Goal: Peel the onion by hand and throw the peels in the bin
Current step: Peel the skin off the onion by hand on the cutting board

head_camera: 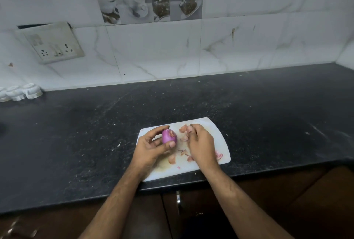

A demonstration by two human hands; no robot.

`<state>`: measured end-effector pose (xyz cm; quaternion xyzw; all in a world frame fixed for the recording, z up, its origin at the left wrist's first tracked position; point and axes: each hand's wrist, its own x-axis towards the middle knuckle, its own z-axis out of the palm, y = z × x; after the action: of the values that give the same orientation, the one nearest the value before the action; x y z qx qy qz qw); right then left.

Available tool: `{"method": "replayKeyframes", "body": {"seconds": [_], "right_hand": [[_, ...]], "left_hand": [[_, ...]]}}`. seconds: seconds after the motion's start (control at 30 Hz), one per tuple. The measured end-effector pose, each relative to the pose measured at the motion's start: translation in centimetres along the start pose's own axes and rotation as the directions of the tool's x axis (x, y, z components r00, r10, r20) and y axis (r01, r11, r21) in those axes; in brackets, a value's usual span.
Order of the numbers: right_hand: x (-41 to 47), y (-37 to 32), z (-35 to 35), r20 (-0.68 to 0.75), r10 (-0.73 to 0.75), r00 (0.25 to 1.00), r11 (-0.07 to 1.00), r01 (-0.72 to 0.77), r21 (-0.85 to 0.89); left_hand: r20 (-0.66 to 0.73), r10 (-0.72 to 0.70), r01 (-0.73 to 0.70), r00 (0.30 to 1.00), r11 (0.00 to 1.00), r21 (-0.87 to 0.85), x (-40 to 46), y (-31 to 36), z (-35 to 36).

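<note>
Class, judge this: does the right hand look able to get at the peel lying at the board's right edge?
Probably yes: the peel lies uncovered just beside the right hand, with nothing between them on the cutting board.

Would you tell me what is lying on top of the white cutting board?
Loose onion peels lie scattered on the cutting board; the right hand and left hand cover whatever lies beneath them.

Purple onion [169,136], mostly peeled, papery peels [183,129] scattered beside it

Purple onion [169,136], white cutting board [214,127], speckled black counter [95,133]
</note>
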<state>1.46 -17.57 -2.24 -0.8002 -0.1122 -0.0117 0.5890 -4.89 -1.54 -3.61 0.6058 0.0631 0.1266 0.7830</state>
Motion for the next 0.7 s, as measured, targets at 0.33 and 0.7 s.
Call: {"method": "replayKeyframes", "body": {"seconds": [0.33,0.7], "right_hand": [[-1.1,-0.7,-2.3,0.288,-0.015,0.957,0.999,0.005,0.033],[0.6,-0.5,-7.9,-0.010,-0.057,0.998,0.966,0.053,-0.254]], "left_hand": [[0.163,0.273,-0.312,0.948,0.703,0.639,0.3,1.1,3.6],[0.050,0.272,-0.227,0.961,0.671,0.705,-1.9,2.7,4.1]]}}
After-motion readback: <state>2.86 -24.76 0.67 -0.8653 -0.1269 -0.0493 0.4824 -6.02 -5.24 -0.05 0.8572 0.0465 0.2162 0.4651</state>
